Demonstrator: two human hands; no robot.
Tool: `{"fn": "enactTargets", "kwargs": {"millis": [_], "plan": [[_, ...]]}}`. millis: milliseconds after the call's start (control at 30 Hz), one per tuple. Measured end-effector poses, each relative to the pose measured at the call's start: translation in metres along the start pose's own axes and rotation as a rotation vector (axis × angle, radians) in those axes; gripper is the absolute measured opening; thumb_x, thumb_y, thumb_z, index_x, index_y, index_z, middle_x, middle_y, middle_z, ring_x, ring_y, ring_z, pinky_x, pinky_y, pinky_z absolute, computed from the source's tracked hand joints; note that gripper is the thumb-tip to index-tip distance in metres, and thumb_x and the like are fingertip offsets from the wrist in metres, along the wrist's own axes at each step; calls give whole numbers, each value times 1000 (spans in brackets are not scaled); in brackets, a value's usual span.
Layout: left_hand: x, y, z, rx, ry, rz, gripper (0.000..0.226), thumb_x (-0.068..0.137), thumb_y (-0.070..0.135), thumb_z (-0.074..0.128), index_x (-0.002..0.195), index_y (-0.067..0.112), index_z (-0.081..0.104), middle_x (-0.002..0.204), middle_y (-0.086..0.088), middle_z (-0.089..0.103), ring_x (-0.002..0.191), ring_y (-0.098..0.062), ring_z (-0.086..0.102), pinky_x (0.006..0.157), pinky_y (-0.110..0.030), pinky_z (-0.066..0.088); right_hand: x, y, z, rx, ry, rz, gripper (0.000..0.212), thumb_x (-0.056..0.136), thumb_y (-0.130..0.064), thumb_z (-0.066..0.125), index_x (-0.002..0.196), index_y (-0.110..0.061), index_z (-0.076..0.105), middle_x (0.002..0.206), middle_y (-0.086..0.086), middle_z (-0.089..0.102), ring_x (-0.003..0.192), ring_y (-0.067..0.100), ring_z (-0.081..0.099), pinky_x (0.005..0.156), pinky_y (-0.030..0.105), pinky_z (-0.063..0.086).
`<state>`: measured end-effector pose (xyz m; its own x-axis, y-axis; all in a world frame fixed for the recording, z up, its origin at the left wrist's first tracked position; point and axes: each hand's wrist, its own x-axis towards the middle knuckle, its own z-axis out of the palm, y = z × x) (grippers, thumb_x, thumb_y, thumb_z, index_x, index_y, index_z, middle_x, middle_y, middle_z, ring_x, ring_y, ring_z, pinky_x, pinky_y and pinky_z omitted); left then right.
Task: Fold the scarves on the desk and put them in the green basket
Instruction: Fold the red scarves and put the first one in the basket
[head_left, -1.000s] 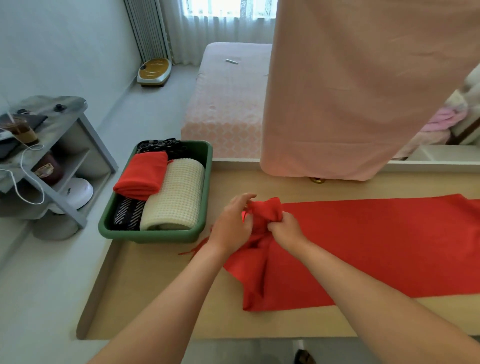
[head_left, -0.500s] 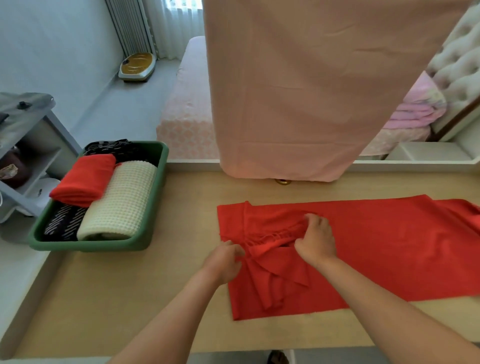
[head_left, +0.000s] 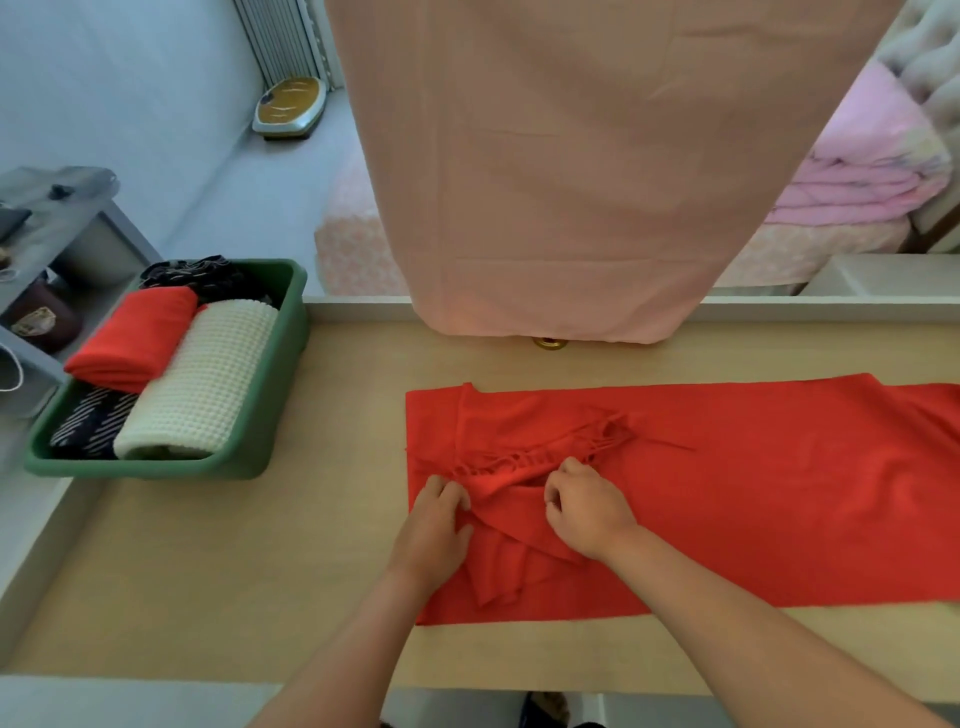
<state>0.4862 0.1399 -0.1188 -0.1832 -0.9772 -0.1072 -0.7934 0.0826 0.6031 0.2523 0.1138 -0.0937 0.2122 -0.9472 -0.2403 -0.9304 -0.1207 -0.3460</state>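
A long red scarf (head_left: 753, 483) lies flat across the desk (head_left: 208, 561), running off the right edge of the view. Its fringed left end is folded back over itself and rumpled. My left hand (head_left: 434, 530) pinches the folded cloth near the scarf's left edge. My right hand (head_left: 584, 509) grips the rumpled fold just below the fringe. The green basket (head_left: 283, 364) stands at the desk's back left corner, holding a folded red scarf (head_left: 130, 338), a rolled cream waffle scarf (head_left: 202, 384) and dark patterned scarves (head_left: 93, 421).
A large pink cloth (head_left: 597, 171) hangs over the back edge of the desk. Behind it stand a bed and a pile of pink blankets (head_left: 862, 176). A grey shelf unit (head_left: 62, 228) stands left of the desk. A bathroom scale (head_left: 288, 106) lies on the floor.
The bunched scarf end that both hands held up has been laid down flat, folded over the scarf. Both hands have moved down toward me along the fold. The view has shifted right.
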Motion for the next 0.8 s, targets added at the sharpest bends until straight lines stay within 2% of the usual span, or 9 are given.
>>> {"fn": "enactTargets", "kwargs": {"millis": [100, 200, 267, 367, 467, 567, 667, 733, 800], "plan": [[-6, 3, 5, 72, -107, -4, 22, 78, 28, 73, 98, 23, 64, 97, 10, 48, 93, -14, 44, 88, -30, 42, -1, 2, -1, -18, -19, -98, 34, 83, -32, 59, 117, -27, 60, 120, -6, 52, 113, 19, 54, 94, 35, 46], [-9, 8, 7, 124, -171, -1, 33, 83, 31, 69, 115, 27, 63, 111, 6, 49, 106, -18, 43, 96, -27, 37, 0, -13, 10, 40, -153, -94, 60, 84, -35, 64, 141, -28, 45, 134, -4, 48, 120, 22, 54, 100, 37, 45], [-12, 6, 6, 100, -165, -17, 41, 83, 28, 69, 123, 26, 58, 119, 4, 45, 111, -18, 42, 99, -28, 38, 3, -21, 22, 105, -174, -46, 56, 86, -26, 65, 139, -26, 47, 132, -1, 51, 120, 25, 55, 103, 38, 44], [-17, -2, -2, 75, -141, -48, 56, 83, 27, 70, 133, 19, 47, 130, 0, 38, 120, -20, 42, 104, -29, 37, 6, -24, 25, 203, -33, -5, 28, 85, -11, 59, 109, -22, 67, 113, 2, 61, 110, 25, 59, 97, 33, 43], [-20, -9, -12, 124, -196, -65, 70, 84, 33, 69, 144, 16, 36, 140, -3, 35, 130, -23, 37, 110, -30, 31, 3, -15, 5, 366, 169, 183, 20, 81, -5, 54, 90, -18, 66, 101, 7, 66, 100, 27, 61, 87, 32, 42], [-21, -10, -19, 250, -309, -50, 75, 87, 42, 65, 150, 20, 30, 147, -2, 30, 134, -24, 28, 112, -34, 30, -10, 10, -22, 431, 313, 470, 20, 82, -7, 49, 86, -19, 64, 102, 11, 67, 100, 31, 60, 82, 33, 42], [-19, -6, -21, 345, -362, -46, 78, 84, 45, 65, 150, 24, 29, 148, -2, 28, 134, -26, 27, 109, -37, 35, -34, 40, -38, 178, 261, 768, 29, 85, -18, 49, 108, -15, 67, 117, 15, 60, 109, 36, 60, 90, 39, 47], [-17, -2, -19, 389, -334, -46, 83, 80, 49, 66, 149, 24, 29, 144, -3, 32, 131, -26, 31, 106, -39, 38, -49, 44, -39, 33, 179, 920, 38, 86, -23, 53, 121, -12, 59, 126, 16, 54, 117, 36, 56, 95, 41, 47], [-18, 3, -14, 382, -290, -17, 87, 74, 56, 69, 146, 25, 31, 139, -1, 37, 127, -25, 35, 103, -40, 38, -59, 40, -29, -70, 223, 872, 46, 81, -20, 59, 125, -13, 52, 128, 16, 49, 118, 35, 53, 95, 42, 45]]}}
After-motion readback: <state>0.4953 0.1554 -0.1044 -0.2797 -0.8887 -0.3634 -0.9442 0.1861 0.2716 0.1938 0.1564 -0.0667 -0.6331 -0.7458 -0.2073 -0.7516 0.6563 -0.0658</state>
